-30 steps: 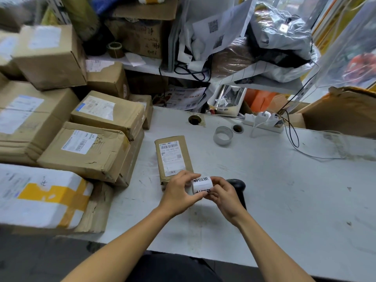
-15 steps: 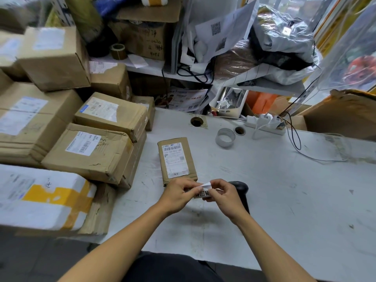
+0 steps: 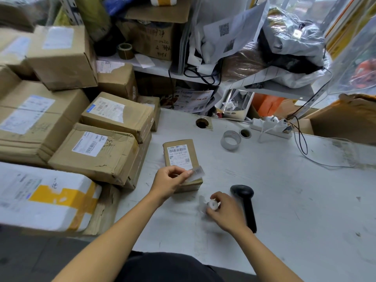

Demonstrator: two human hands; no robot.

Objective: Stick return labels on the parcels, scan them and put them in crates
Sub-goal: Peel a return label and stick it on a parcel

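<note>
Our left hand (image 3: 169, 181) pinched a small white return label (image 3: 196, 173) right over the near end of the flat brown cardboard parcel (image 3: 180, 159), whose long axis ran away from us across the desk (image 3: 284, 200); our right hand (image 3: 224, 210) gripped the label roll (image 3: 213, 204).

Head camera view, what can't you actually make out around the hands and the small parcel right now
- Peeled label, head view: motion-blurred in the left hand; its print is unreadable.
- Label roll: mostly hidden by the right hand and blurred.
- Small parcel: near end covered by the left hand and label; fine print too small.
- Scanner: handle partly behind the right hand.
- White parcel: cut off by the left edge.
</note>
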